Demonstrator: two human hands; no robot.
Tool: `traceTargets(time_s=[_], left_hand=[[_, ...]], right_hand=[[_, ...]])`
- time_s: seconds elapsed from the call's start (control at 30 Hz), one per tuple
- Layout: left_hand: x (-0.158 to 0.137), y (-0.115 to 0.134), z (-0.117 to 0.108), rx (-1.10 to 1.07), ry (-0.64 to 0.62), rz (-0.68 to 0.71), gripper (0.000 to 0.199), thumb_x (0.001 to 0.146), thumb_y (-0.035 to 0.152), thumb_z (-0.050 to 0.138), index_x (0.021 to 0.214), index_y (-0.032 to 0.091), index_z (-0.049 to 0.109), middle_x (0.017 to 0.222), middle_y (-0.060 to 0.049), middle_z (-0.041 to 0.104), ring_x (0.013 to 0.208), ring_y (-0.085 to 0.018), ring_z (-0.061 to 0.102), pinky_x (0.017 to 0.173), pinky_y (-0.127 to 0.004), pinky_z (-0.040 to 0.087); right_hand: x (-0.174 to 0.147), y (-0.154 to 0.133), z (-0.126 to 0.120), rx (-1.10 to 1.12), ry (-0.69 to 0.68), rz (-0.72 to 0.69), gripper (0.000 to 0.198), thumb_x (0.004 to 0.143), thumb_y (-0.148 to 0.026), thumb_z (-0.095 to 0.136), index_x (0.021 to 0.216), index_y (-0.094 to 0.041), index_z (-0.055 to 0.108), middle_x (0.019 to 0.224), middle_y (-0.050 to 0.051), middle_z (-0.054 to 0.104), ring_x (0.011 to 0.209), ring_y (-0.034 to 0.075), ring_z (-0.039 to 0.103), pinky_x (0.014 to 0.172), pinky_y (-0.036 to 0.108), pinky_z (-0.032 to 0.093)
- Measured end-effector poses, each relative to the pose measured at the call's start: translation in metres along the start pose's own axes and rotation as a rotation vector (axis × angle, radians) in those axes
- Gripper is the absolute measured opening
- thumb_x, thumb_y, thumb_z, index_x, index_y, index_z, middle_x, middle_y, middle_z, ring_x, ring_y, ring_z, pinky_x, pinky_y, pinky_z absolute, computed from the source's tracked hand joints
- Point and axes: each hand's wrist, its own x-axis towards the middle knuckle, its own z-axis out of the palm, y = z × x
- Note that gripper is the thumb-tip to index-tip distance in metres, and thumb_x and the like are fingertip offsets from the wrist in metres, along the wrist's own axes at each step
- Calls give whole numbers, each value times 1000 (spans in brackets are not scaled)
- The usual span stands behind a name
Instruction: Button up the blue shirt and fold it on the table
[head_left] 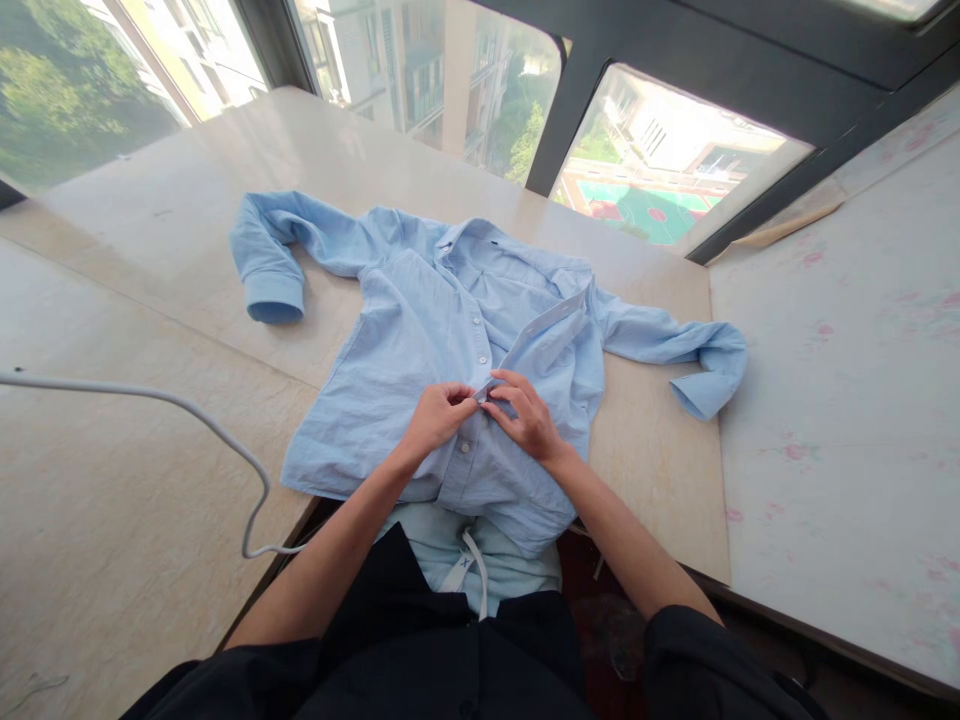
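The light-blue long-sleeved cloth shirt (pixel 412 330) lies spread on the pale stone-like counter (pixel 135 300), its hem at your near edge. The fingers of your left hand (pixel 444 412) and right hand (pixel 527 415) are nearly closed, pinching its front edge. You seem to work one button; whether fastening or undoing, I cannot tell. Next calls for steady cloth and a small thumb push. Your left has wide room beyond the thin grey cable (pixel 187 405); the white flowered wall (pixel 847 400) limits your right.

Cream marbled ledge (pixel 660 450) overlooked by a dark grey window frame (pixel 697 50); left part crossed by a thin, straight seam. Pale cable (pixel 75 384) laid in a bend at left, one end cut off by the picture edge. Beyond the glass, green trees (pixel 45 90) are seen at far left, tall buildings (pixel 420 80) at centre, a green-and-red sports court (pixel 637 205) below. Right side bounded by a white wall (pixel 832 420), faintly patterned with pink flowers.
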Motion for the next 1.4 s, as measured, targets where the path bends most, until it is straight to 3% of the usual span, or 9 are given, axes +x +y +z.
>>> traceTargets(time_s=[0.17,0.3,0.4,0.53,0.63,0.9,1.23,1.4], left_hand=[[1,-2,0,-3,-10,0,32,72,37,56,79,9,70,68,-1,59,64,-10,49,60,-21,35],[-2,-1,2,-8,7,-7,29,73,33,57,82,10,72,68,-1,62,63,-11,51,59,-21,37],[-9,1,9,38,59,20,28,77,32,56,85,12,73,72,-1,66,66,-12,56,61,-21,39],[-20,-2,21,198,174,106,25,82,27,55,93,15,74,88,-2,71,79,-15,61,75,-24,44],[-23,-6,27,268,219,109,23,83,24,56,96,16,73,92,-2,71,80,-15,61,77,-25,43],[-26,-9,33,385,284,205,19,86,19,55,96,18,71,97,-4,71,91,-17,63,87,-27,45],[-34,-27,40,440,350,465,22,93,20,51,100,17,72,97,-7,70,93,-18,62,87,-29,46],[-36,-33,41,385,378,494,23,94,23,52,101,17,73,97,-8,70,91,-17,62,86,-29,47]], right_hand=[[-4,-7,-2,32,-11,81,9,95,-20,59,102,-19,64,132,14,56,107,21,65,98,41,54],[-6,-23,-4,44,119,236,11,93,-25,62,98,-18,70,123,14,59,97,20,66,89,38,56],[-8,-37,-4,120,149,472,15,91,-30,63,94,-19,74,100,10,67,87,19,65,74,32,57],[-14,-50,2,405,132,901,27,85,-38,68,100,-17,75,90,8,72,71,18,67,57,27,54],[-15,-54,6,551,177,1096,34,78,-41,73,98,-13,75,76,7,71,60,16,64,52,26,54],[-8,-54,8,887,233,1290,39,62,-41,83,85,-11,75,69,5,69,59,13,63,52,22,54],[-2,-44,-2,1002,109,1351,38,56,-38,88,80,-13,72,70,4,68,57,10,61,45,16,47],[-1,-40,-6,1032,13,1363,38,58,-39,88,80,-12,71,72,5,69,57,10,61,43,15,44]])
